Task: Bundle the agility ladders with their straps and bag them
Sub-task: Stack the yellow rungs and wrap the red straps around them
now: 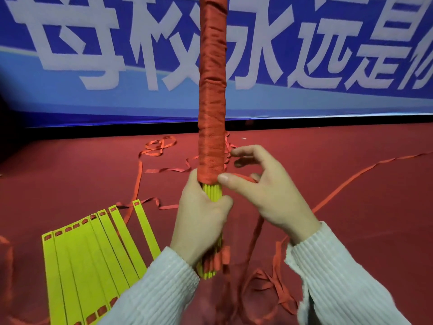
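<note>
We see two bare hands, the left hand (201, 221) and the right hand (269, 195), emerging from long sleeves of pale, whitish ribbed knit. On the left sleeve (152, 292) and the right sleeve (339, 277) alike, fine cord-like ridges run lengthwise and loose cuffs reach the wrists.

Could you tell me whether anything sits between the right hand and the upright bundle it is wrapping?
Nothing visible does. The right hand is beside the wrapped bundle, its thumb at the strap's lower edge, while the left hand grips the yellow rungs below.
</note>
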A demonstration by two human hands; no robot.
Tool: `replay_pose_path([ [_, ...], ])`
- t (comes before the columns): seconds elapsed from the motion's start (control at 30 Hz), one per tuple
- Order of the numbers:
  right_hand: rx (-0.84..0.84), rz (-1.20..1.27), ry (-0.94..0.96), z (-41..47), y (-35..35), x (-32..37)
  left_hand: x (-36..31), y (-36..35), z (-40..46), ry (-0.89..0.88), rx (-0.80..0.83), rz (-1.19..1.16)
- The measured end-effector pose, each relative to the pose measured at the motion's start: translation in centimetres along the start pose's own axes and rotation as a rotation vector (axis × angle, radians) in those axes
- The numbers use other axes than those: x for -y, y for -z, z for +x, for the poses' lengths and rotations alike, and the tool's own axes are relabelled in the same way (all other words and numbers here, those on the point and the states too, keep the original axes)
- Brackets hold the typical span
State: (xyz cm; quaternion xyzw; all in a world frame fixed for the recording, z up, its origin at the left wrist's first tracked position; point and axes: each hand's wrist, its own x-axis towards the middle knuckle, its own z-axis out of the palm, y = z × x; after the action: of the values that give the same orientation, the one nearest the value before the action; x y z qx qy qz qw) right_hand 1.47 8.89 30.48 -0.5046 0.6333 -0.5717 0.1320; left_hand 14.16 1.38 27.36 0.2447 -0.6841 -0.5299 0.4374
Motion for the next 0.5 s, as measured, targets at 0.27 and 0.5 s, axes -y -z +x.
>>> replay_pose_path([
  [0.27,0.272,0.508,-0.193,0.0,1.7,0.5,-0.2,1.5,0.8,-0.026,-0.012,0.051],
  [0.5,0.388,0.546,-0.313,-0.4,1.2,1.1,-0.3,1.2,0.6,-0.024,0.023,0.025],
])
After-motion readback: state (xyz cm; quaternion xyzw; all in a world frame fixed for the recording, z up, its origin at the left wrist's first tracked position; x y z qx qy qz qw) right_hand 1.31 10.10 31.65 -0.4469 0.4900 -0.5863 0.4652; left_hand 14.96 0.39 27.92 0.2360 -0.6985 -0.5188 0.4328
